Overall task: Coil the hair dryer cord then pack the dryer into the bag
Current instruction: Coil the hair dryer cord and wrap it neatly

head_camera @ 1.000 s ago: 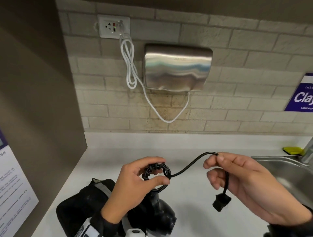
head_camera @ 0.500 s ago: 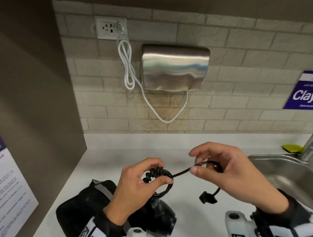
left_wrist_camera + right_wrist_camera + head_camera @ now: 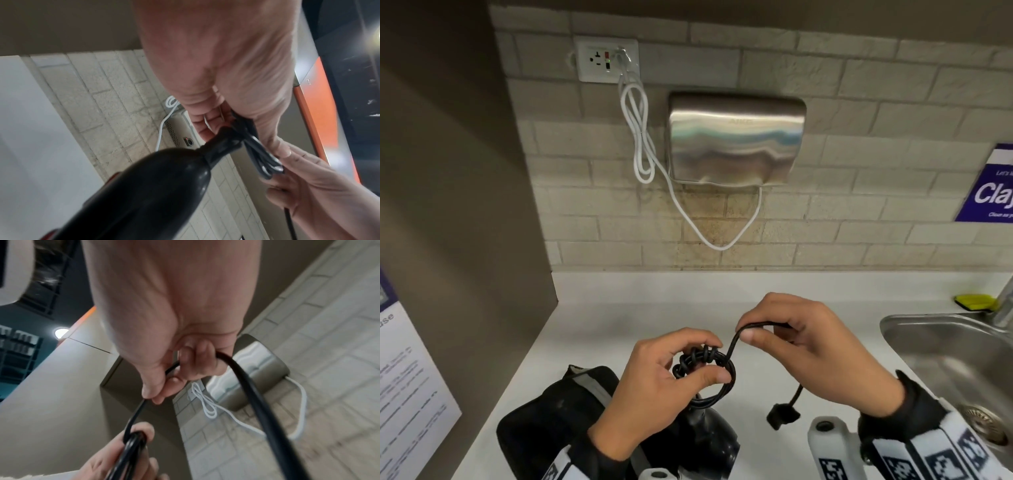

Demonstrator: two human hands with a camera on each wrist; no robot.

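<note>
My left hand point(image 3: 674, 373) grips the coiled black cord point(image 3: 705, 368) above the counter, with several turns wrapped across the coil's top. The black hair dryer point(image 3: 709, 442) hangs below that hand, its handle end point(image 3: 218, 149) meeting the coil point(image 3: 263, 160) in the left wrist view. My right hand point(image 3: 801, 346) pinches the loose stretch of cord point(image 3: 736, 339) just right of the coil. The plug point(image 3: 782, 414) dangles under the right hand. In the right wrist view the cord point(image 3: 135, 415) runs from my thumb down to the coil point(image 3: 131, 444). A black bag point(image 3: 558, 428) lies on the counter at lower left.
A white counter point(image 3: 619, 315) runs to a tiled wall. A steel hand dryer point(image 3: 736, 137) and its white cable point(image 3: 643, 137) hang on the wall by an outlet point(image 3: 606, 60). A steel sink point(image 3: 955, 359) lies at the right, with a yellow sponge point(image 3: 972, 301) behind it.
My right hand has moved left toward the coil, bringing the loose cord over it. The free length has shortened and the plug now hangs lower. The left hand has held its grip.
</note>
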